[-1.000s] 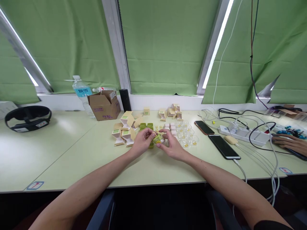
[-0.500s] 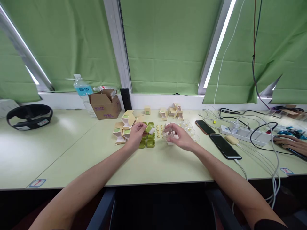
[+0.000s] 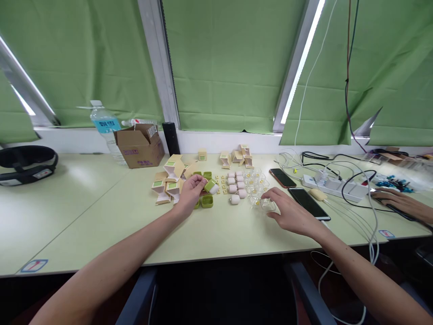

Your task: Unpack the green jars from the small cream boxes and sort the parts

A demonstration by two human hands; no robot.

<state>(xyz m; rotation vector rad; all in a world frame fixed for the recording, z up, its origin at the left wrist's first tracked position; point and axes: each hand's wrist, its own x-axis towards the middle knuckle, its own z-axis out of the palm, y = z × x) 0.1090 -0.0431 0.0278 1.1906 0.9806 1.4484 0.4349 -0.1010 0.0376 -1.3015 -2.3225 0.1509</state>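
Note:
Between the fingertips of my left hand [image 3: 190,194] is a small green-and-white case [image 3: 212,186], tilted above several green square cases [image 3: 207,201]. My right hand [image 3: 287,210] has its thumb and fingers around a clear plastic case [image 3: 268,205], low over the table at the near end of a group of clear cases [image 3: 252,183] with yellow spots. Pinkish-white rounded cases [image 3: 234,199] stand in two columns between my hands. Small yellow pieces [image 3: 223,185] lie in columns beside the green cases.
Opened small cardboard boxes [image 3: 174,169] are piled left of the green cases, others [image 3: 237,156] behind. A brown carton [image 3: 140,149] and a water bottle [image 3: 107,128] stand back left. Phones [image 3: 308,204], a power strip [image 3: 334,187] and cables lie right. Another person's hand [image 3: 397,198] is far right.
My right hand has moved right with the clear case, away from the middle, uncovering the pinkish-white cases. My left hand still holds the green-and-white case. The view has shifted slightly right.

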